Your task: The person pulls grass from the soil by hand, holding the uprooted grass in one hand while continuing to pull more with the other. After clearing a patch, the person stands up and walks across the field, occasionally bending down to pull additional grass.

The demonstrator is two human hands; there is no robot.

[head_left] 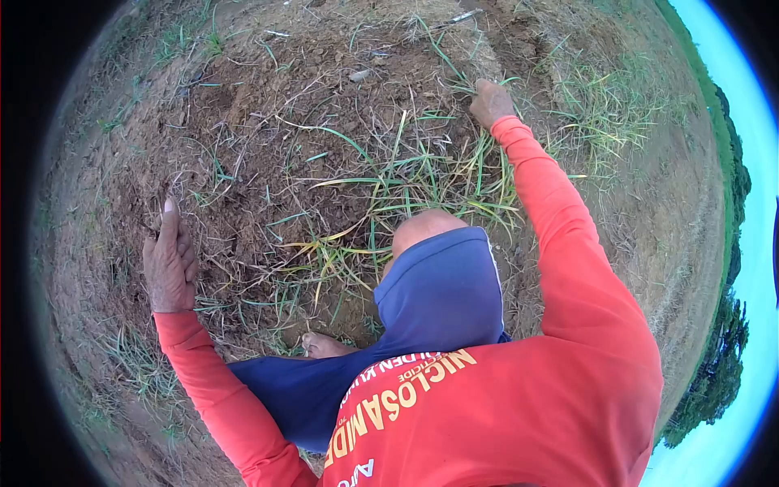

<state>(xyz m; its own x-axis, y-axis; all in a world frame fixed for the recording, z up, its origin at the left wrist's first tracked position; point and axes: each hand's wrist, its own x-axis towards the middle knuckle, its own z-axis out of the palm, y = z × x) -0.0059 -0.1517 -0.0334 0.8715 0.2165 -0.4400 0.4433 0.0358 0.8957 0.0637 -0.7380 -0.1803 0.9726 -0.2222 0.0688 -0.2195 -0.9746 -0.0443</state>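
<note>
My right hand reaches to the upper part of the view, its fingers closed around green grass blades that stick out on both sides. On the left, my left hand is held low over brown soil, index finger stretched forward and the other fingers curled. A few thin dry roots or stems show by its fingertips; whether it grips them is too small to tell. Between the two hands lie loose green and yellowing grass blades on the dirt.
My knee in blue shorts and a bare foot are close below the grass. More grass grows at the upper right. A small stone lies on the soil. Trees stand at the far right edge.
</note>
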